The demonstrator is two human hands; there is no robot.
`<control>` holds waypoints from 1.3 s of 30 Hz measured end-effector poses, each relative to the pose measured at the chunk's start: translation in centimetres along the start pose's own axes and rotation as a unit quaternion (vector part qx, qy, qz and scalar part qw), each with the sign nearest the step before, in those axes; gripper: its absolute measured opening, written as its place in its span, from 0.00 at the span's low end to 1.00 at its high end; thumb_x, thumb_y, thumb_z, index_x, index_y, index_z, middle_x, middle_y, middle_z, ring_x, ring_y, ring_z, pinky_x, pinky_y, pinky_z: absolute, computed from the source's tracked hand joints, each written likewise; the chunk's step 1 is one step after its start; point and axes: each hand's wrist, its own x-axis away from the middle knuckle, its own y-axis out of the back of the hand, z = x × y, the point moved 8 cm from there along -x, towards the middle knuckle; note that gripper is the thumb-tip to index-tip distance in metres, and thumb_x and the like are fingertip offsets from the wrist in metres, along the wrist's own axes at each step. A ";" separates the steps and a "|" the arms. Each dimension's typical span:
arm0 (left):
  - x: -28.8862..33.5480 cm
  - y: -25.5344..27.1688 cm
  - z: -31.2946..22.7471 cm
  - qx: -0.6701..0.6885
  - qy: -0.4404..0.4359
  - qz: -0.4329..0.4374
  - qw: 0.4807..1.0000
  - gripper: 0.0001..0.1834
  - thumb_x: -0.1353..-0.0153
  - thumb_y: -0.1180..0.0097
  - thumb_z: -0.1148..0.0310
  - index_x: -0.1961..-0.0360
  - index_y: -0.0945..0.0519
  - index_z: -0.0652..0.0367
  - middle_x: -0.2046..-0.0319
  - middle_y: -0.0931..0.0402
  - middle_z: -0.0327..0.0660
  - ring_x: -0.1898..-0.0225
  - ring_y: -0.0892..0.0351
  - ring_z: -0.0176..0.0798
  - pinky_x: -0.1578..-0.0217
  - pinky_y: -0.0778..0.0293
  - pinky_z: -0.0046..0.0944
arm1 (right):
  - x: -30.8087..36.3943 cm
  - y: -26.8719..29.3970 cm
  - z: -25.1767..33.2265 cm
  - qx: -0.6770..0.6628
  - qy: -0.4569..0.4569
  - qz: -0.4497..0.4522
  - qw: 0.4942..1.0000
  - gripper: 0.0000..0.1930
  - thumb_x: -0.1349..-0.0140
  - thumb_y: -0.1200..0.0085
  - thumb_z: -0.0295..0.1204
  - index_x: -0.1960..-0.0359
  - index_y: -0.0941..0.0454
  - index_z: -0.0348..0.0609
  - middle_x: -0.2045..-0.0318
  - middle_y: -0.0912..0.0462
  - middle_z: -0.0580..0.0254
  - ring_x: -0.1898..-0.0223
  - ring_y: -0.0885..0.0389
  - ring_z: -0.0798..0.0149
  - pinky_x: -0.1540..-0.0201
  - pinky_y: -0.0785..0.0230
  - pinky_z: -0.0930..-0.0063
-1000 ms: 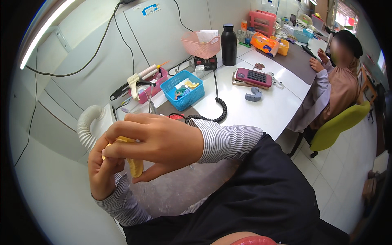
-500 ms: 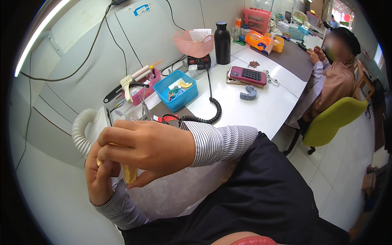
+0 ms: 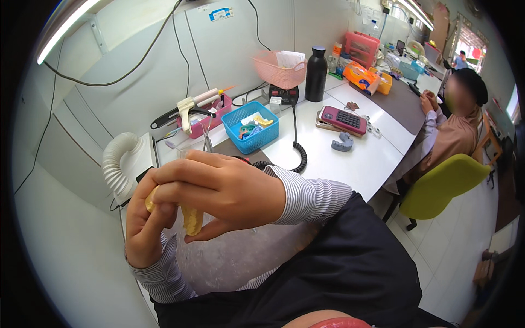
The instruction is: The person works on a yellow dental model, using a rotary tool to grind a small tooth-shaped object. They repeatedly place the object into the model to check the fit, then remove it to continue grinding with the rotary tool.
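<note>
Yellow dental cast [image 3: 191, 218] pinched between both hands. Right hand [image 3: 224, 191] fingers clamp its top; left hand [image 3: 143, 229] fingers close around its left end

Light: bright, even, from a long white ceiling tube lamp [image 3: 65, 30] and the far daylit window [image 3: 470, 49].
Shadows: soft, faint.
Edges: heavily bent, black rim.
Focus: mostly sharp.

basket [image 3: 253, 129] behind hands | hose [image 3: 117, 164] left of basket | calculator [image 3: 343, 119] right of basket
</note>
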 end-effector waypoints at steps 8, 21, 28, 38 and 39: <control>0.3 -0.7 -1.3 0.003 0.029 0.035 0.999 0.13 0.38 0.55 0.67 0.56 0.34 0.64 0.75 0.36 0.30 0.75 0.42 0.19 0.73 0.46 0.20 | -0.2 0.1 0.1 -0.007 -0.013 0.002 1.000 0.31 0.64 0.32 0.34 0.53 0.29 0.47 0.53 0.32 0.62 0.61 0.29 0.59 0.58 0.34 0.69; 0.2 -0.9 -1.8 -0.032 -0.014 0.053 0.998 0.13 0.37 0.54 0.68 0.55 0.34 0.65 0.68 0.32 0.37 0.67 0.35 0.25 0.67 0.37 0.24 | -0.4 0.2 0.2 0.002 -0.024 0.014 1.000 0.30 0.63 0.31 0.34 0.54 0.29 0.47 0.54 0.32 0.61 0.59 0.27 0.59 0.57 0.32 0.69; 0.2 -0.5 -1.9 -0.046 -0.034 0.011 0.998 0.16 0.41 0.50 0.72 0.53 0.34 0.65 0.64 0.28 0.42 0.63 0.29 0.27 0.64 0.33 0.27 | -0.3 0.6 0.6 0.020 -0.007 -0.010 1.000 0.31 0.66 0.33 0.33 0.55 0.30 0.47 0.53 0.32 0.64 0.60 0.26 0.60 0.58 0.31 0.68; 0.5 0.6 -4.6 -0.190 -0.320 -0.114 0.921 0.16 0.55 0.37 0.78 0.63 0.25 0.64 0.65 0.26 0.45 0.62 0.24 0.39 0.63 0.27 0.34 | -0.6 1.0 0.7 0.039 -0.004 -0.056 0.998 0.32 0.69 0.29 0.33 0.57 0.28 0.41 0.60 0.32 0.58 0.63 0.27 0.62 0.63 0.30 0.73; 0.4 0.5 -4.3 -0.199 -0.325 -0.096 0.919 0.17 0.55 0.37 0.78 0.62 0.27 0.66 0.64 0.27 0.46 0.59 0.25 0.39 0.59 0.28 0.35 | -0.4 0.8 0.5 0.060 0.007 -0.055 0.997 0.34 0.70 0.28 0.38 0.57 0.29 0.40 0.61 0.32 0.58 0.63 0.28 0.63 0.62 0.31 0.74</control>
